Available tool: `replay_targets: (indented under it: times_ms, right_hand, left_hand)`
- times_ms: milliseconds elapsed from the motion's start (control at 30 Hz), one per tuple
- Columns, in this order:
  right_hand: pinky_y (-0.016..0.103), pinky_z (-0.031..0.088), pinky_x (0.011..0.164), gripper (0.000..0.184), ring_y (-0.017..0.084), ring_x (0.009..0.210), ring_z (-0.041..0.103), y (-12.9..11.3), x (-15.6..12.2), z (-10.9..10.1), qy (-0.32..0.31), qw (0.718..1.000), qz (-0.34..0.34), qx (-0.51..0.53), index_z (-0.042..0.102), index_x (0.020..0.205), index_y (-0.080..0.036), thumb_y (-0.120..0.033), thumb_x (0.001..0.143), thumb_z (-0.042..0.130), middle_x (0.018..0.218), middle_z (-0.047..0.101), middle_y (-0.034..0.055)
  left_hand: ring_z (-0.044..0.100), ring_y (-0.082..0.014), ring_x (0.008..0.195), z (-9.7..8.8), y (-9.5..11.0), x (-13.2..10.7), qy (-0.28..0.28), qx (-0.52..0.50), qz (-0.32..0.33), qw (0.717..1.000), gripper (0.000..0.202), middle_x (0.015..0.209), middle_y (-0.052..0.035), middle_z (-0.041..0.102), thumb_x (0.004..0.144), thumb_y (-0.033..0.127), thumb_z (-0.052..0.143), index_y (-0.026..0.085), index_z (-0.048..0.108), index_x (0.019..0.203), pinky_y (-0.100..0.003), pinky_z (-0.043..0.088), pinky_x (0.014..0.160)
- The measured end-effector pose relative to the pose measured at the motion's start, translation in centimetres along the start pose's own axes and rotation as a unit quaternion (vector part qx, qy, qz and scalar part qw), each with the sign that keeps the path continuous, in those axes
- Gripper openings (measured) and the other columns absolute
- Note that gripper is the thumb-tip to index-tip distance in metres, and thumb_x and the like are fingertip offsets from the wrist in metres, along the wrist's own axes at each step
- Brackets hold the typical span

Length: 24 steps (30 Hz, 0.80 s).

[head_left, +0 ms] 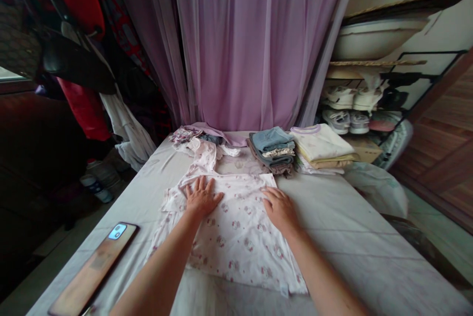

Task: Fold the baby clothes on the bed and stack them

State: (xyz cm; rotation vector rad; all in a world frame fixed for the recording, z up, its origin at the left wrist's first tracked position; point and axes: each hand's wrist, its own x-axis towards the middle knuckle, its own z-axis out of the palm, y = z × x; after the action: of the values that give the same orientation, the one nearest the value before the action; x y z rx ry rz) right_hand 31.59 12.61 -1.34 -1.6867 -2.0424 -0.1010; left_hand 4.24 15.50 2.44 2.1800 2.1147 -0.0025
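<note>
A pale pink child's garment (244, 227) with small printed figures lies spread on the covered table, its right side edge straight and one part reaching up at the far left. My left hand (201, 196) rests flat on its upper left area, fingers spread. On the upper right edge lies my right hand (279, 205), fingers stretched out and slightly bent, touching the cloth. Neither hand grips anything that I can see. Near the bottom hem a small white tag (284, 290) shows.
Behind the garment stand a stack of blue and dark folded clothes (272, 151) and a stack of cream and yellow ones (322, 146). Loose clothes (188, 134) lie at the far left. A phone (96, 266) is at the left edge. Shoes (343, 121) sit on a rack beyond.
</note>
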Motion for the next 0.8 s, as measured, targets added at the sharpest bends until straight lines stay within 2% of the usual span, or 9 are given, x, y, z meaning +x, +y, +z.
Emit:
replay_targets:
  times_ms: [200, 267, 300, 400, 467, 567, 667, 800]
  right_hand:
    - [0.038, 0.045, 0.1, 0.033, 0.025, 0.112, 0.06, 0.7, -1.6, -0.3, 0.024, 0.999, -0.007, 0.039, 0.072, 0.107, -0.014, -0.018, 0.086, 0.046, 0.118, 0.068, 0.0131]
    - [0.039, 0.047, 0.098, 0.034, 0.025, 0.109, 0.062, 1.1, -2.7, -0.4, 0.043, 0.997, 0.004, 0.061, 0.072, 0.106, -0.014, -0.02, 0.085, 0.046, 0.118, 0.068, 0.0136]
    - [0.039, 0.048, 0.096, 0.034, 0.025, 0.107, 0.063, 1.3, -3.2, -0.3, 0.055, 0.996, 0.011, 0.073, 0.072, 0.106, -0.014, -0.021, 0.085, 0.046, 0.117, 0.068, 0.0141]
    - [0.039, 0.051, 0.093, 0.034, 0.026, 0.103, 0.064, 1.9, -4.3, -0.1, 0.08, 0.991, 0.029, 0.106, 0.073, 0.103, -0.014, -0.022, 0.084, 0.046, 0.114, 0.069, 0.0148]
    - [0.039, 0.051, 0.092, 0.033, 0.025, 0.101, 0.065, 2.2, -4.3, 0.0, 0.085, 0.988, 0.034, 0.121, 0.074, 0.101, -0.015, -0.022, 0.083, 0.046, 0.112, 0.07, 0.0142]
    - [0.036, 0.051, 0.09, 0.033, 0.023, 0.1, 0.066, 2.7, -2.9, -0.3, 0.085, 0.988, 0.034, 0.124, 0.074, 0.1, -0.016, -0.022, 0.083, 0.046, 0.111, 0.071, 0.0121]
    - [0.034, 0.048, 0.093, 0.035, 0.022, 0.102, 0.064, 2.9, 0.2, -1.7, 0.076, 0.993, 0.021, 0.09, 0.074, 0.101, -0.019, -0.019, 0.085, 0.043, 0.113, 0.071, 0.0093]
    - [0.031, 0.045, 0.091, 0.038, 0.021, 0.102, 0.062, 2.2, 5.1, -3.8, -0.007, 1.0, -0.02, 0.016, 0.072, 0.108, -0.021, -0.014, 0.088, 0.039, 0.115, 0.071, 0.0067]
  left_hand:
    - [0.012, -0.0336, 0.148, 0.0, -0.2, 0.5, -0.02, -0.013, 0.001, 1.0, 0.075, 0.161, -0.0124, 0.017, 0.088, 0.068, 0.034, 0.026, 0.031, 0.15, -0.065, 0.01, 0.112]
    - [0.014, -0.0332, 0.148, -0.4, -0.6, 0.8, -0.036, -0.028, 0.002, 0.999, 0.072, 0.161, -0.0111, 0.019, 0.088, 0.065, 0.039, 0.027, 0.034, 0.149, -0.064, 0.015, 0.112]
    - [0.019, -0.032, 0.147, -0.7, -1.0, 1.0, -0.038, -0.038, 0.004, 0.999, 0.066, 0.16, -0.0097, 0.024, 0.089, 0.061, 0.041, 0.027, 0.039, 0.146, -0.06, 0.019, 0.112]
    - [0.046, -0.0236, 0.133, -2.1, -2.8, 1.2, -0.012, -0.06, 0.001, 0.998, 0.045, 0.144, -0.0053, 0.052, 0.094, 0.045, 0.041, 0.027, 0.057, 0.131, -0.037, 0.036, 0.108]
    - [0.058, -0.021, 0.119, -3.3, -4.5, 1.2, 0.017, -0.058, -0.024, 0.998, 0.04, 0.129, -0.0064, 0.063, 0.095, 0.037, 0.036, 0.025, 0.064, 0.122, -0.03, 0.042, 0.1]
    - [0.061, -0.0245, 0.113, -4.5, -7.5, 1.1, 0.045, -0.046, -0.084, 0.994, 0.04, 0.124, -0.011, 0.066, 0.093, 0.031, 0.035, 0.02, 0.065, 0.117, -0.031, 0.045, 0.093]
    - [0.065, -0.0259, 0.104, -4.8, -9.9, 1.8, 0.031, -0.044, -0.132, 0.99, 0.037, 0.115, -0.0108, 0.07, 0.088, 0.035, 0.044, 0.02, 0.066, 0.114, -0.029, 0.048, 0.079]
    - [0.068, -0.0245, 0.091, -4.4, -11.2, 3.6, -0.007, -0.062, -0.15, 0.987, 0.039, 0.099, -0.0075, 0.075, 0.083, 0.05, 0.048, 0.023, 0.071, 0.1, -0.025, 0.045, 0.065]
